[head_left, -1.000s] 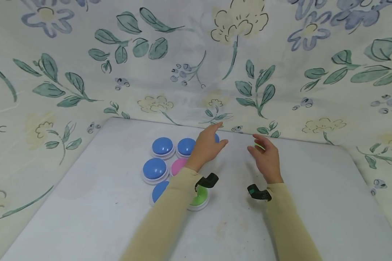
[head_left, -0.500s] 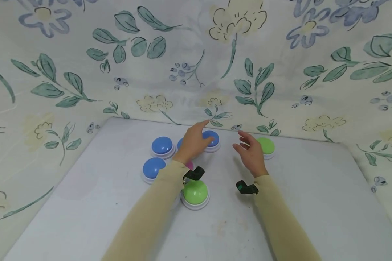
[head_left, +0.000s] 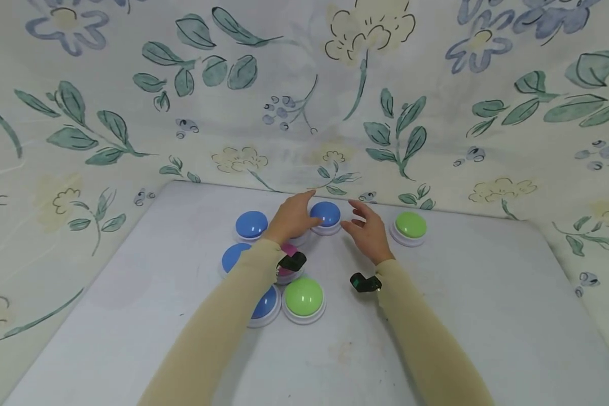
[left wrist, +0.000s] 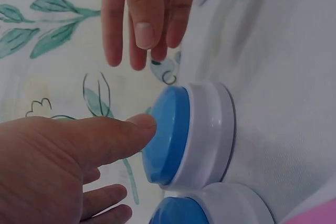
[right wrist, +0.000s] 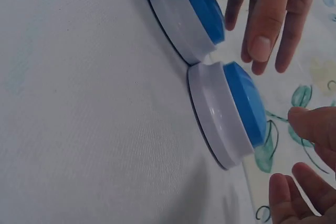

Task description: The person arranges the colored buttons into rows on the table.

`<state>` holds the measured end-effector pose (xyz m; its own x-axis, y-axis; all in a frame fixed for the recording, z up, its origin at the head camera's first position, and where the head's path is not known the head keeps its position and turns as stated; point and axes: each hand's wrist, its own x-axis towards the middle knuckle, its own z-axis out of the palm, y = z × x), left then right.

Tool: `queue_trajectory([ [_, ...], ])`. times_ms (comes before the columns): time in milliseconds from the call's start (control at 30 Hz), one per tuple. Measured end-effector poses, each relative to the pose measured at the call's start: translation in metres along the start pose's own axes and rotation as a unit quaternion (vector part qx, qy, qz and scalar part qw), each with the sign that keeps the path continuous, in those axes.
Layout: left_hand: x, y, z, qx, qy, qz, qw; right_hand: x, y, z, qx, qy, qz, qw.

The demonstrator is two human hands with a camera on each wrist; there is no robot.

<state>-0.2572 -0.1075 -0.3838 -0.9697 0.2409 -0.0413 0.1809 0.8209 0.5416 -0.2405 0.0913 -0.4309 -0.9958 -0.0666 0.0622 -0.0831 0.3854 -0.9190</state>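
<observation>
A blue dome push button (head_left: 326,214) on a white round base stands near the back of the table, between the two hands. My left hand (head_left: 290,217) hovers just left of it, thumb and fingers spread apart. On the other side is my right hand (head_left: 367,230), its fingers loosely extended. In the left wrist view the left thumb (left wrist: 131,135) overlaps the edge of the blue button (left wrist: 168,137); whether it touches cannot be told. The right wrist view shows a gap between the right fingers (right wrist: 283,192) and that blue button (right wrist: 247,103). Neither hand holds anything.
Left of the hands, more blue buttons (head_left: 251,224) and a partly hidden pink button (head_left: 289,273) form a cluster on the white table (head_left: 132,293). A green button (head_left: 304,297) sits at its front, another green button (head_left: 410,225) at the right. Flowered cloth (head_left: 294,141) stands behind.
Both hands have moved left. The right hand has come from over the right green button to beside the rear blue button, and the left hand has uncovered that blue button.
</observation>
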Motion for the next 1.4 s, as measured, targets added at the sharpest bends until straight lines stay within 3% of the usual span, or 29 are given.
queue_trajectory([
  [300,0.008,-0.004,-0.002,0.022,-0.036,-0.025,0.9988,0.011,-0.003,0.012,-0.011,-0.042,0.015,0.999],
  [533,0.010,-0.006,0.002,0.031,-0.059,-0.019,0.9976,0.013,-0.003,0.019,-0.038,-0.058,0.027,0.997],
  [1167,0.018,-0.014,0.011,0.060,-0.032,0.035,0.9970,0.019,-0.004,0.027,-0.110,-0.053,0.009,0.993],
  [1400,0.020,-0.010,0.015,0.079,-0.029,0.037,0.9957,0.019,0.000,0.026,-0.123,-0.048,0.003,0.991],
])
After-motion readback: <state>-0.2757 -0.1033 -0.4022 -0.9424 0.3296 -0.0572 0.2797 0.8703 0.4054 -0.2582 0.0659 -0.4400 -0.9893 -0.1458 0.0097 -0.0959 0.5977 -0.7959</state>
